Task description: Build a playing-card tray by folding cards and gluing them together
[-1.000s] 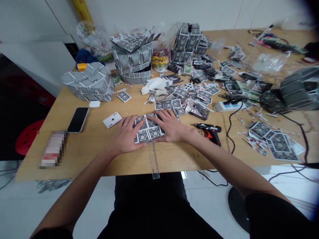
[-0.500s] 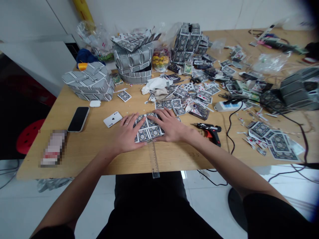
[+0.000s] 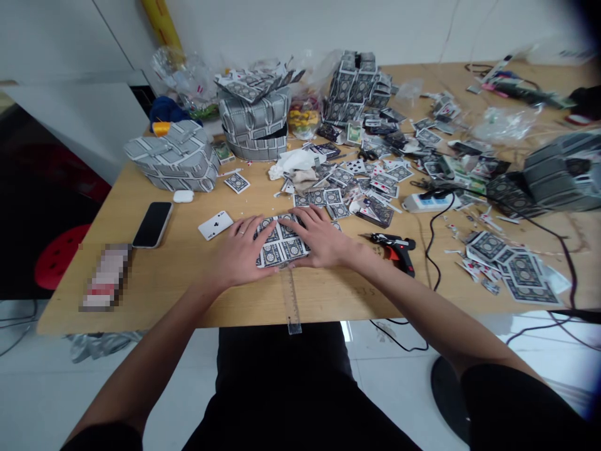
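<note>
A sheet of joined playing cards (image 3: pixel 280 241), backs up, lies on the wooden table (image 3: pixel 178 282) in front of me. My left hand (image 3: pixel 238 253) lies flat on its left side, fingers spread, a ring on one finger. My right hand (image 3: pixel 321 238) lies flat on its right side, fingers stretched over the cards. A clear ruler (image 3: pixel 291 299) sticks out from under the sheet toward the table's front edge. A single face-up card (image 3: pixel 215 225) lies just left of my left hand.
A phone (image 3: pixel 153 224) and white earbud case (image 3: pixel 183 196) lie at left. A red-black glue gun (image 3: pixel 393 247) and a power strip (image 3: pixel 430 200) with cables sit at right. Card-covered boxes (image 3: pixel 174 158), loose cards (image 3: pixel 370 181) and plastic bags fill the back.
Both hands stay pressed on the card sheet; only the camera view has shifted slightly.
</note>
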